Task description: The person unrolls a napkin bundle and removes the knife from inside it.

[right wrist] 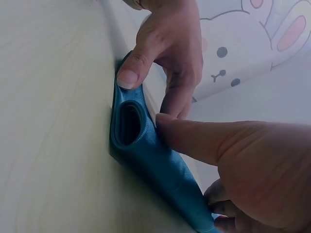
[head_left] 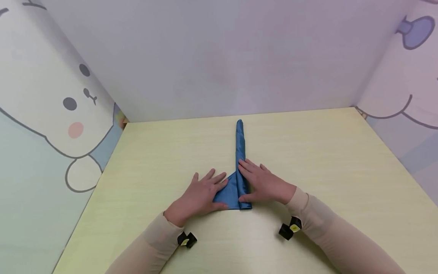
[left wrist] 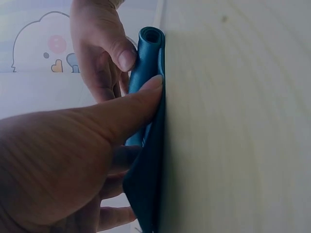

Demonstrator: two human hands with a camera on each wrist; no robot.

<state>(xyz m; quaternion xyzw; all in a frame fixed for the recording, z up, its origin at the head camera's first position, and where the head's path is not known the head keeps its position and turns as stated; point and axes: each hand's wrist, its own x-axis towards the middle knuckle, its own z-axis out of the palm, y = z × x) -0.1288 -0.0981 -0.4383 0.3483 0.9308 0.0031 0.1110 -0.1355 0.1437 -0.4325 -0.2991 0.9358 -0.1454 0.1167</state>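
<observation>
A shiny blue cloth [head_left: 228, 197] lies on the table, its right side wound into a long narrow roll [head_left: 240, 142] pointing away from me. On the flat, slanted part at the left rests my left hand [head_left: 200, 195], fingers spread, thumb near the lower edge. My right hand [head_left: 265, 184] lies against the roll from the right, with extended fingertips and thumb touching it. In the left wrist view the roll's near end [left wrist: 150, 39] shows spiral layers. The right wrist view shows a hollow opening in the roll [right wrist: 160, 167]. Fingers partly hide the cloth.
The pale wooden table [head_left: 325, 152] extends around the cloth on all sides. Behind it stands a plain light wall [head_left: 232, 57], with cartoon-printed walls [head_left: 44, 125] at the left and right. A small black device [head_left: 291, 228] is strapped at each wrist.
</observation>
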